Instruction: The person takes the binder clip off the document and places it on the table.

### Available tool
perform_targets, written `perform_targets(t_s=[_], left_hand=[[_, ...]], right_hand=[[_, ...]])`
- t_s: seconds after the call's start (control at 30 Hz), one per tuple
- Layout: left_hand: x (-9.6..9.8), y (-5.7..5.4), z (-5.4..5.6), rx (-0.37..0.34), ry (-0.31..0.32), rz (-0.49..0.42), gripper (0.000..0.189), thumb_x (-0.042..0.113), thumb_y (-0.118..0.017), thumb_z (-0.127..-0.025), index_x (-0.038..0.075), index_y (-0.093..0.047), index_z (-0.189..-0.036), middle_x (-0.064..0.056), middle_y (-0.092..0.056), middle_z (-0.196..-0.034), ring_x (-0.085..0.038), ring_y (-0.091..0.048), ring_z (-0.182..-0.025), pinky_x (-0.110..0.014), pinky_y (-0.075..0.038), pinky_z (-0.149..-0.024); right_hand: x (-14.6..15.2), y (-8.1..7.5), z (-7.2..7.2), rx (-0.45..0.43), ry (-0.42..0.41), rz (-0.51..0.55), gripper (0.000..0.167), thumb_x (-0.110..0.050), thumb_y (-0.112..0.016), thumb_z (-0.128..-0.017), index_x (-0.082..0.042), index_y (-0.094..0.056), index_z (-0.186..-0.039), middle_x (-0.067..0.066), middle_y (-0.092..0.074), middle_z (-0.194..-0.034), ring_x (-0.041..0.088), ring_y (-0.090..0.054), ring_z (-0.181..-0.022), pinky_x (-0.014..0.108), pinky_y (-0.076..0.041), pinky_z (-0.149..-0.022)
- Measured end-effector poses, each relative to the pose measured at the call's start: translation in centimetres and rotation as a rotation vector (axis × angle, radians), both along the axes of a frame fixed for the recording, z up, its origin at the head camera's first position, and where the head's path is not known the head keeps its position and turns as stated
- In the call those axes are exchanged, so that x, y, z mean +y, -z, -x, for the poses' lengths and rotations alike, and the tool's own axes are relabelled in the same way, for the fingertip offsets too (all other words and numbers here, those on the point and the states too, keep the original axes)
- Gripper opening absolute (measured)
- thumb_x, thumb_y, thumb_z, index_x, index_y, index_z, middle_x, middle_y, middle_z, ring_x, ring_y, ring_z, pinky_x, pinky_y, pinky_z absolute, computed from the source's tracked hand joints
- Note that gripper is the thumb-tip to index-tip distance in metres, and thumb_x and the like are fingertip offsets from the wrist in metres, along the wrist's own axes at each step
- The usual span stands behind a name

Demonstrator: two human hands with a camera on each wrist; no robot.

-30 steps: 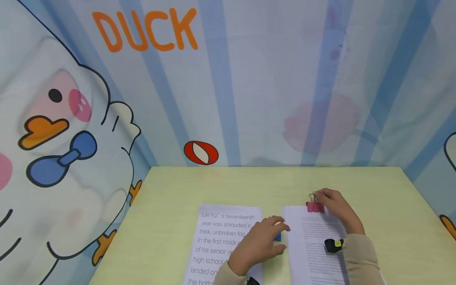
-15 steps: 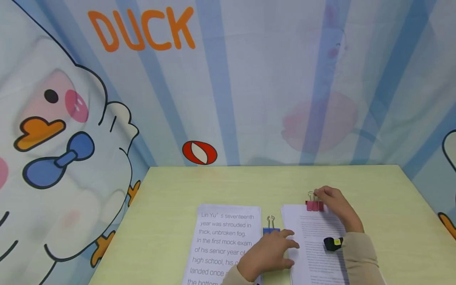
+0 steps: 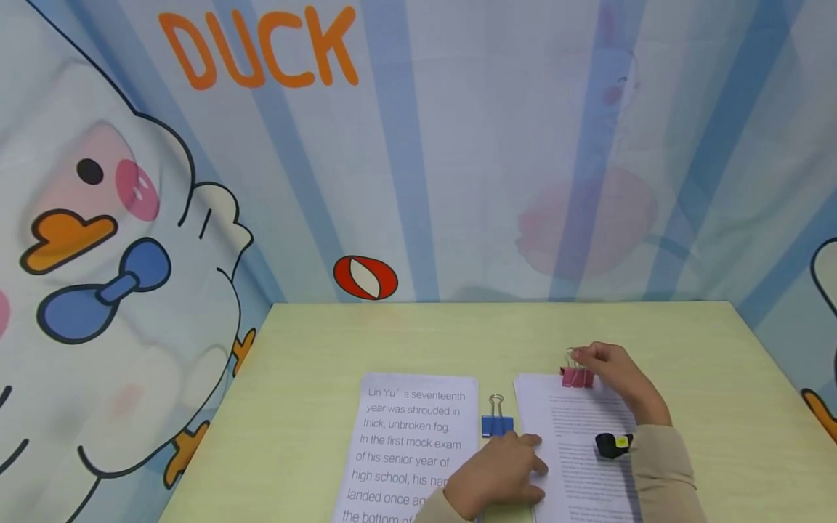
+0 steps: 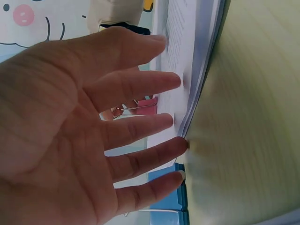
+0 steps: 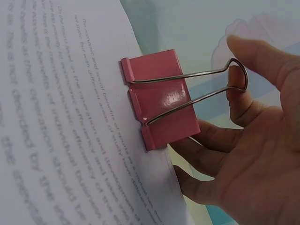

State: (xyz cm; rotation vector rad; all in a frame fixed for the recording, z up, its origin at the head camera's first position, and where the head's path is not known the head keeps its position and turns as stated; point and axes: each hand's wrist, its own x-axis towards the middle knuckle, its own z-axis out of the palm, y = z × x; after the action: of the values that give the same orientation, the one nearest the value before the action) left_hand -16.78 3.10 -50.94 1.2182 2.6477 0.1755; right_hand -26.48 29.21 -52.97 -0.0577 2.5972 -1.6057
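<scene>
A pink binder clip (image 5: 164, 98) sits on the top edge of the right paper stack (image 3: 588, 465), its wire handles sticking out beyond the sheets. My right hand (image 3: 617, 374) is at those handles. In the right wrist view, the thumb and index finger (image 5: 239, 105) come around the handle loop, and the other fingers reach behind the clip and the paper edge. My left hand (image 3: 500, 472) lies with spread fingers at the stack's left edge, the fingertips on or close to the sheets. Just beyond it, a blue binder clip (image 3: 497, 426) lies between the stacks; one finger overlaps it in the left wrist view.
A second paper stack (image 3: 405, 443) in larger print lies on the left of the pale yellow table (image 3: 294, 407). A printed cloth backdrop (image 3: 458, 145) stands behind the table. A black wrist camera (image 3: 611, 445) is on the right arm.
My left hand has moved right and nearer to me, from over the left stack to the right stack's edge, uncovering the blue binder clip. My right hand stays at the pink clip, its fingers shifting over the handles.
</scene>
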Motion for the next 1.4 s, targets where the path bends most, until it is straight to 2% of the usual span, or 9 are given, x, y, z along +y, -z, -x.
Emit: perform_targets(t_s=[0.1,0.2,0.4,0.57,0.7,1.0,1.07,1.23,1.4], left_hand=[[0.1,0.2,-0.1,0.023,-0.006,0.016,0.033,0.042,-0.079,-0.085,0.030,-0.079,-0.115,0.005,-0.061,-0.136,-0.014,-0.057,-0.103,-0.027,-0.046,-0.081],[0.2,0.2,-0.2,0.028,-0.006,0.027,0.031,0.043,-0.078,-0.085,0.030,-0.079,-0.113,0.005,-0.061,-0.135,-0.013,-0.056,-0.103,-0.029,-0.046,-0.082],[0.3,0.0,-0.4,0.019,-0.011,0.041,0.028,0.044,-0.076,-0.087,0.030,-0.080,-0.111,0.005,-0.061,-0.134,-0.013,-0.056,-0.103,-0.032,-0.048,-0.084],[0.4,0.0,-0.5,0.033,-0.009,0.051,0.026,0.045,-0.076,-0.087,0.031,-0.080,-0.108,0.006,-0.062,-0.133,-0.013,-0.055,-0.101,-0.033,-0.048,-0.083],[0.4,0.1,-0.5,0.028,-0.004,0.070,0.026,0.046,-0.075,-0.088,0.031,-0.080,-0.109,0.006,-0.061,-0.133,-0.013,-0.055,-0.100,-0.034,-0.049,-0.084],[0.5,0.1,-0.8,0.044,-0.008,0.064,0.024,0.046,-0.076,-0.086,0.032,-0.080,-0.106,0.005,-0.060,-0.134,-0.013,-0.056,-0.108,-0.034,-0.048,-0.084],[0.5,0.1,-0.8,0.044,-0.010,0.065,0.023,0.046,-0.076,-0.086,0.032,-0.080,-0.104,0.005,-0.060,-0.133,-0.013,-0.055,-0.108,-0.034,-0.048,-0.083],[0.6,0.1,-0.8,0.049,0.000,0.076,0.023,0.045,-0.076,-0.086,0.031,-0.080,-0.104,0.005,-0.061,-0.130,-0.012,-0.055,-0.106,-0.034,-0.048,-0.083],[0.6,0.3,-0.8,0.066,0.009,0.075,0.022,0.044,-0.076,-0.086,0.031,-0.080,-0.103,0.005,-0.061,-0.130,-0.011,-0.054,-0.104,-0.034,-0.047,-0.082]], right_hand=[[0.1,0.0,0.0,0.024,-0.029,0.020,0.029,-0.022,-0.063,-0.101,0.008,-0.062,-0.101,0.023,-0.064,-0.119,0.030,-0.054,-0.116,0.046,-0.039,-0.091],[0.4,0.0,-0.1,0.018,-0.047,0.045,0.036,-0.022,-0.065,-0.100,0.009,-0.061,-0.119,0.029,-0.058,-0.133,0.034,-0.053,-0.121,0.057,-0.035,-0.101],[0.8,-0.1,-0.2,0.002,-0.075,0.085,0.056,-0.024,-0.065,-0.100,0.008,-0.047,-0.142,0.030,-0.053,-0.139,0.044,-0.047,-0.131,0.068,-0.027,-0.108],[0.9,0.0,-0.2,0.030,-0.120,0.042,0.061,-0.024,-0.062,-0.102,0.012,-0.039,-0.147,0.032,-0.052,-0.140,0.049,-0.045,-0.132,0.066,-0.030,-0.108],[0.7,0.2,-0.2,0.060,-0.147,-0.026,0.058,-0.022,-0.060,-0.103,0.013,-0.041,-0.145,0.031,-0.055,-0.137,0.048,-0.049,-0.129,0.062,-0.036,-0.105],[0.5,0.2,-0.3,0.045,-0.078,0.016,0.058,-0.023,-0.063,-0.102,0.011,-0.044,-0.145,0.029,-0.056,-0.135,0.045,-0.050,-0.127,0.061,-0.034,-0.106],[0.2,0.1,-0.3,0.061,-0.068,0.015,0.056,-0.020,-0.064,-0.101,0.011,-0.046,-0.143,0.029,-0.058,-0.132,0.044,-0.052,-0.124,0.058,-0.036,-0.104],[-0.7,-0.2,-0.4,0.108,-0.044,-0.026,0.052,-0.018,-0.065,-0.100,0.013,-0.050,-0.139,0.025,-0.062,-0.123,0.037,-0.057,-0.114,0.038,-0.044,-0.093],[-0.9,-0.4,-0.3,0.113,-0.015,-0.045,0.051,-0.020,-0.062,-0.102,0.014,-0.049,-0.139,0.024,-0.062,-0.122,0.033,-0.057,-0.111,0.020,-0.043,-0.085]])
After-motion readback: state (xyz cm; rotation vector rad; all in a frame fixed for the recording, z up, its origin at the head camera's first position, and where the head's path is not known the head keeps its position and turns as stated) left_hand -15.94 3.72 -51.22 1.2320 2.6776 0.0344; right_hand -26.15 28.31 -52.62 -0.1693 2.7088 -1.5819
